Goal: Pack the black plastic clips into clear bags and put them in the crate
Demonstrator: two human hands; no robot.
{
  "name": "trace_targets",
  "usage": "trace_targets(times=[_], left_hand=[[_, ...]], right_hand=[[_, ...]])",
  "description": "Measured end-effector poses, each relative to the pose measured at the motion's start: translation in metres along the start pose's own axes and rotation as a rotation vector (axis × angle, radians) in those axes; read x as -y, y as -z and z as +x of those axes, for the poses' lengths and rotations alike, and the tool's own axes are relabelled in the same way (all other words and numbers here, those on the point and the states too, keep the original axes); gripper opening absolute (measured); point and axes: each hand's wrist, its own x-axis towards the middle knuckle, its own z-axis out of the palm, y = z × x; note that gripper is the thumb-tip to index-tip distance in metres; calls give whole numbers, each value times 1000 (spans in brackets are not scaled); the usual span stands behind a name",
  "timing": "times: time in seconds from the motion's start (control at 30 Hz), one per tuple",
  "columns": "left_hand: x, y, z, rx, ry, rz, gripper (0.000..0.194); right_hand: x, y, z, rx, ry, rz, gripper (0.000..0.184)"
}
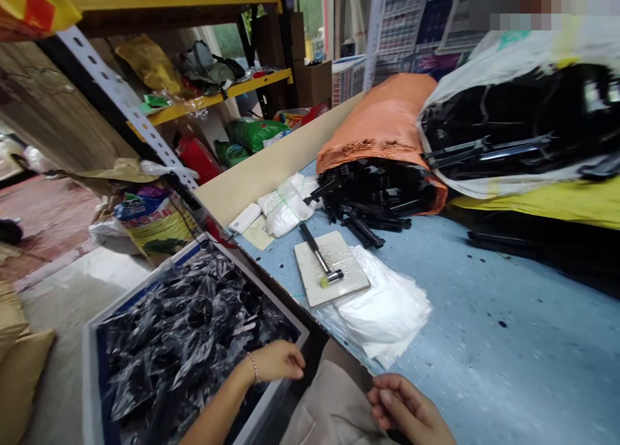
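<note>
My left hand (279,361), a beaded bracelet on its wrist, hangs over the right rim of a crate (87,367); its fingers are loosely curled with nothing visible in them. Black parts in clear plastic bags (194,322) fill the crate. Just off the front edge of the blue table (484,367), my right hand (404,403) has its fingers curled in and thumb against them. A dark bit shows below it; whether the hand holds it I cannot tell. Nearest on the table is a stack of white plastic bags (387,303), beside a small hammer (320,258) lying on a pale board (310,290).
An orange sack (378,115) spills black parts (363,228) onto the table. Right of it lies a white sack (465,183) of black parts, above yellow sacking (557,199). A white bundle (283,209) sits by the beige side board (271,161). Shelves (232,93) stand behind.
</note>
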Motion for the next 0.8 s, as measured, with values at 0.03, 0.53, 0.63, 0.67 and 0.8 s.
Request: trace_targets(times=[0.03,0.53,0.63,0.67,0.8], left_hand=[[-19,-13,-2,136,-67,-5,27],[-292,-39,170,-680,-366,457,43],[-288,-35,171,-641,-380,434,30],[-281,-39,163,-614,-411,422,30],[-237,-85,114,-260,-708,-57,39]], right_hand=[[2,3,0,2,12,10,43],[35,102,-24,-435,240,26,42],[34,112,-25,-435,235,76,42],[37,112,-23,-416,235,80,42],[69,102,-7,-436,336,196,54]])
